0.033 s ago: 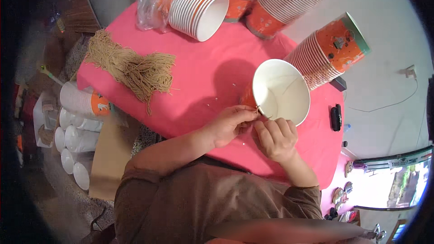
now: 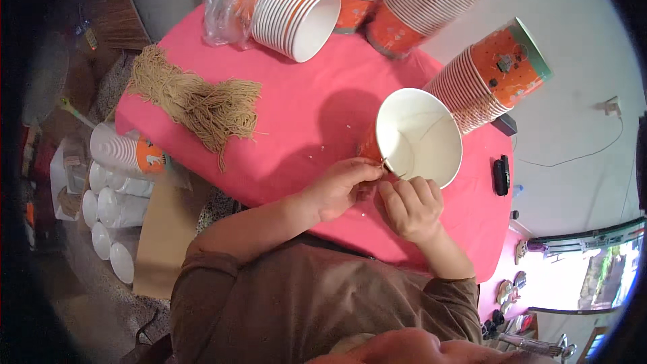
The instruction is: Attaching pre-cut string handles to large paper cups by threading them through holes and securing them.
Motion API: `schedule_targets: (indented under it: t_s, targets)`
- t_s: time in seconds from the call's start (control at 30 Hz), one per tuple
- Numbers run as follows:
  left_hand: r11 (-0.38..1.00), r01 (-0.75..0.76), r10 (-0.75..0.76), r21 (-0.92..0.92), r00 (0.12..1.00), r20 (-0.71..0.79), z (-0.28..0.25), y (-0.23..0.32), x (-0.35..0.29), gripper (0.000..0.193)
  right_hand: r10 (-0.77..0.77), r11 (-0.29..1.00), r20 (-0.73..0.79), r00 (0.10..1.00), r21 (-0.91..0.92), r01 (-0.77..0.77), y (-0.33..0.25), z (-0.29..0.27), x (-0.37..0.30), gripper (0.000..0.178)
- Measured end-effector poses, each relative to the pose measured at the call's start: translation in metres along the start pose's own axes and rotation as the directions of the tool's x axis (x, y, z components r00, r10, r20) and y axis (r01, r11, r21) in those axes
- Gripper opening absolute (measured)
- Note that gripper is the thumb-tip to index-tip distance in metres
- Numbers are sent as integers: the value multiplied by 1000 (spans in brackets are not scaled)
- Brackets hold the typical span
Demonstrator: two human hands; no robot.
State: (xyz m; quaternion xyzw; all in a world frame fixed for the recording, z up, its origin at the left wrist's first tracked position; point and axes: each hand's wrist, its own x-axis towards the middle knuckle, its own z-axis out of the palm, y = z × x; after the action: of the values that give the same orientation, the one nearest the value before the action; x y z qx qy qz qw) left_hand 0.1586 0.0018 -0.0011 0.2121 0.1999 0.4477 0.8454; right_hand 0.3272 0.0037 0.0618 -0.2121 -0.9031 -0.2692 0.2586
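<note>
A large white-lined paper bucket [image 2: 412, 116] with an orange outer side tilts on the pink-covered table, its mouth facing up and toward me. Both my hands meet at its near rim. My left hand [image 2: 340, 185] pinches a short piece of thin tan string [image 2: 384, 161] against the rim with thumb and forefinger. Curled beside it, my right hand [image 2: 411, 209] has its fingers pressed together at the same string; its fingertips are partly hidden. A thin strand also runs across the inside of the bucket. To the left lies a loose bundle of tan strings [image 2: 202, 104].
Nested paper buckets [image 2: 296, 17] in plastic lie on the pink table [image 2: 296, 94]; more stacks stand behind. Another orange stack [image 2: 482, 74] leans at the right, near a black object [image 2: 501, 175]. White buckets [image 2: 121, 207] and a cardboard box [image 2: 165, 229] are at the lower left.
</note>
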Motion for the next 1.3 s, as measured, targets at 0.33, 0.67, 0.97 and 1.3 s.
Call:
schedule_targets:
  t_s: [0.33,0.67,0.97,1.3]
  targets:
    - [998,-8,-1,-56,989,-150,12,-2,-1,7,37,999,8,999,16,-37,-10,-1,-3,23]
    - [991,-53,77,121,976,-203,20,8,0,7,220,897,83,972,373,-236,-16,7,-8,26]
    - [929,-164,242,331,947,-210,22,10,14,12,251,888,61,966,382,-255,-7,14,-11,24]
    - [-359,-432,566,827,604,562,18,75,16,27,280,942,208,937,128,-309,8,-8,-14,21]
